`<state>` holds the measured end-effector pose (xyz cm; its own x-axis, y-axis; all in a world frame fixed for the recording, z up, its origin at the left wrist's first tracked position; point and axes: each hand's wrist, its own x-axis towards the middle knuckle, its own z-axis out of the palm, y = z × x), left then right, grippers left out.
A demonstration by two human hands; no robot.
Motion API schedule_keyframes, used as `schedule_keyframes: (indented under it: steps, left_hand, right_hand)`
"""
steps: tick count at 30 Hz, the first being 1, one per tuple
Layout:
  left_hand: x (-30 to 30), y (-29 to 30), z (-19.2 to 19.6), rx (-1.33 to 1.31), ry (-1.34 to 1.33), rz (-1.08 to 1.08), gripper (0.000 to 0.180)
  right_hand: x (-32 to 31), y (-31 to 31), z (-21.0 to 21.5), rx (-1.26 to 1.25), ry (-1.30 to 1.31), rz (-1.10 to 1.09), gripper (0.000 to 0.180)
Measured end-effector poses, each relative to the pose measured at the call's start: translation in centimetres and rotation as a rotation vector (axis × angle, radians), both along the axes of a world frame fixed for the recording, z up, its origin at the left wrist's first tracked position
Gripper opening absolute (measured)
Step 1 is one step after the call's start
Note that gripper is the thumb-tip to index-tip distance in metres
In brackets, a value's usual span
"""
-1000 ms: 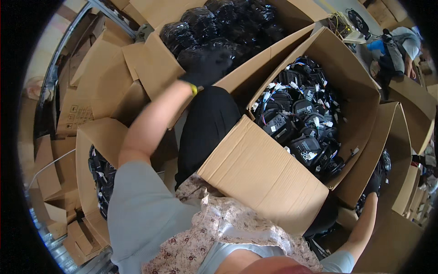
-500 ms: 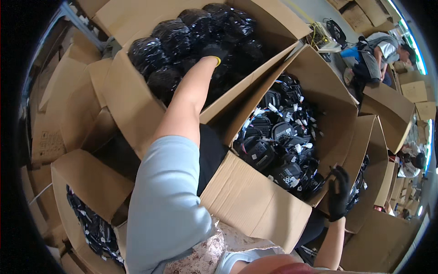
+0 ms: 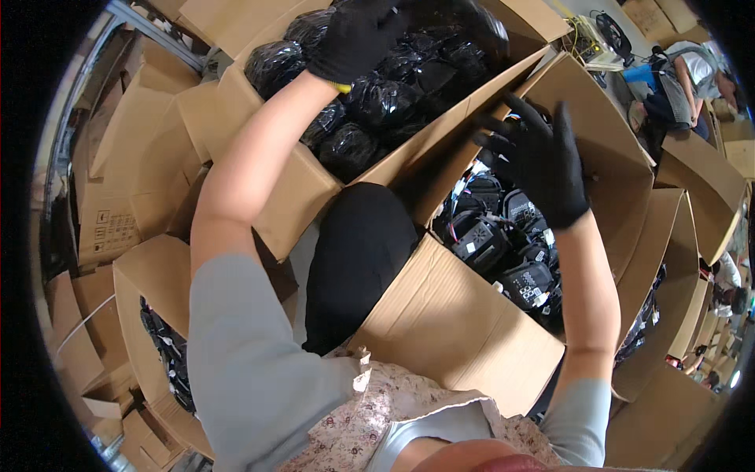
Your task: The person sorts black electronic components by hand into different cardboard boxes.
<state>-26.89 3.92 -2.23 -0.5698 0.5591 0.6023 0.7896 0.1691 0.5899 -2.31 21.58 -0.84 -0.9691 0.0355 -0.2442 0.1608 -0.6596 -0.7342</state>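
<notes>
My left hand (image 3: 355, 46), in a black glove with a yellow cuff, is at the upper middle over a carton (image 3: 429, 126) of bundles wrapped in black plastic. Its fingers are closed at the edge of one black plastic-wrapped bundle (image 3: 469, 25), which is smeared by motion; the exact grip is partly hidden. Lower right of it, my black-gloved right hand (image 3: 546, 161) is open, fingers spread, above a second carton (image 3: 617, 149). Under this hand lie many black plastic units (image 3: 481, 240) with wires and white connectors. Nothing shows in its fingers.
My bent knee (image 3: 358, 259) is between the cartons, beside a folded-out flap (image 3: 460, 326). More open cartons stand left and right, one at lower left holding black parts (image 3: 169, 354). Another person (image 3: 680, 86) sits at the far right, near an electrical device (image 3: 594, 43).
My left hand has come up out of the bundles and moved toward the top, with one bundle shifting beside it. My right hand has swung up from the lower right to above the second carton.
</notes>
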Motion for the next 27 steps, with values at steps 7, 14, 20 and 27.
schedule_keyframes:
  steps: [7, 14, 20, 27]
  left_hand:
    - [1.1, -1.9, -1.5, -0.146, 0.434, -0.477, 0.046]
    - [-3.1, -0.3, -19.9, -0.959, 0.248, 0.198, 0.058]
    - [-1.1, 5.5, -18.8, -1.103, 0.010, 0.194, 0.058]
    - [-3.7, 6.5, -17.1, -1.347, -0.085, -0.107, 0.069]
  right_hand:
    - [-6.4, 1.0, -3.5, -0.062, 0.185, -0.222, 0.046]
    - [0.0, 2.6, -3.3, 1.010, 0.197, -0.407, 0.053]
    - [5.4, 4.3, -7.1, 1.136, 0.053, -0.408, 0.047]
    - [7.8, 3.0, -4.4, 0.332, -0.039, -0.509, 0.042]
